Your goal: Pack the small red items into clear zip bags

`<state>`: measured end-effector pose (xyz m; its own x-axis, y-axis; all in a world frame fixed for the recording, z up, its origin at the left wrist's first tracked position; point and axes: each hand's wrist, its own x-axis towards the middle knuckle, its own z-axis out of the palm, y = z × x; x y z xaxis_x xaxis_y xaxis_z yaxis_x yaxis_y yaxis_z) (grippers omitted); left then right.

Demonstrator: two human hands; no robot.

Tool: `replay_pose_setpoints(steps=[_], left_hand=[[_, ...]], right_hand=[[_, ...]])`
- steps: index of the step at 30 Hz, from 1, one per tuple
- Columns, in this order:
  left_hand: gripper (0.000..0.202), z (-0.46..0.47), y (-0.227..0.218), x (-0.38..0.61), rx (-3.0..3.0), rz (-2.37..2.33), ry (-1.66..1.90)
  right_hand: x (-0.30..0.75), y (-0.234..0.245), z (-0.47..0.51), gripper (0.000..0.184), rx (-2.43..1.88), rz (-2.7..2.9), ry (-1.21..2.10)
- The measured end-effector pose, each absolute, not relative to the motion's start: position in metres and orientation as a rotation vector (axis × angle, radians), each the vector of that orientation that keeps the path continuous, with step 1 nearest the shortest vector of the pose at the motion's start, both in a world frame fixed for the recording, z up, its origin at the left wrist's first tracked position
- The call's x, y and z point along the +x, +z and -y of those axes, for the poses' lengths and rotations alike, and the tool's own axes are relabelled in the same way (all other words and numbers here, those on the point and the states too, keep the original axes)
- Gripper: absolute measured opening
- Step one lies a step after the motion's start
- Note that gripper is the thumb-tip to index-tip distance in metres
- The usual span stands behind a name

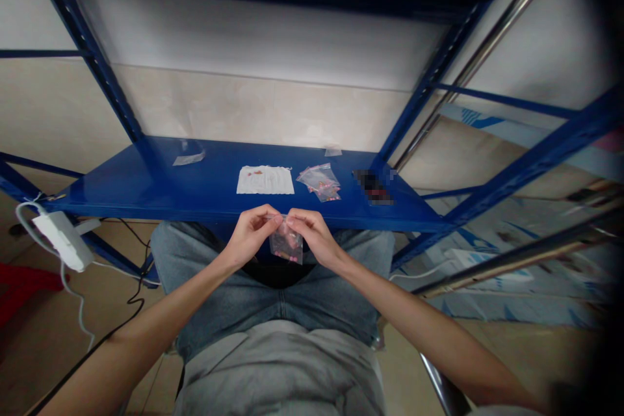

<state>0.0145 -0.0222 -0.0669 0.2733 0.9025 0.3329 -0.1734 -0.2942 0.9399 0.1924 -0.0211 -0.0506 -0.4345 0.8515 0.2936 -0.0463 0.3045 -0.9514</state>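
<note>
Both hands meet just in front of the shelf's front edge, above my lap. Between them hangs a small clear plastic bag [286, 248] with several small pink and yellowish beads gathered at its bottom. My left hand [254, 229] pinches the bag's top edge from the left. At the right side of the same top edge, my right hand [314, 233] pinches too. Whether the bag's mouth is sealed I cannot tell. Beyond the hands, a white cloth [264, 182] lies on the shelf with a few small reddish pieces on it. Right of it are overlapping clear bags [322, 183] holding similar beads.
The blue metal shelf [214, 175] has uprights at both sides. Clear plastic bags [189, 159] lie at its back left, and another small bag [333, 151] at the back. A dark, pixelated object [373, 187] is at the right. A white power strip [62, 240] with cables hangs at the left.
</note>
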Motion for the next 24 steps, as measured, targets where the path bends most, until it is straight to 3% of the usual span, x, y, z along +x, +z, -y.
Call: replay_pose_setpoints(steps=[24], left_hand=[[0.028,0.0128,-0.0614,0.0043,1.557,-0.806,1.343]], right_hand=[[0.1961,-0.0521,0.0120,0.031,-0.762,1.660,1.307]])
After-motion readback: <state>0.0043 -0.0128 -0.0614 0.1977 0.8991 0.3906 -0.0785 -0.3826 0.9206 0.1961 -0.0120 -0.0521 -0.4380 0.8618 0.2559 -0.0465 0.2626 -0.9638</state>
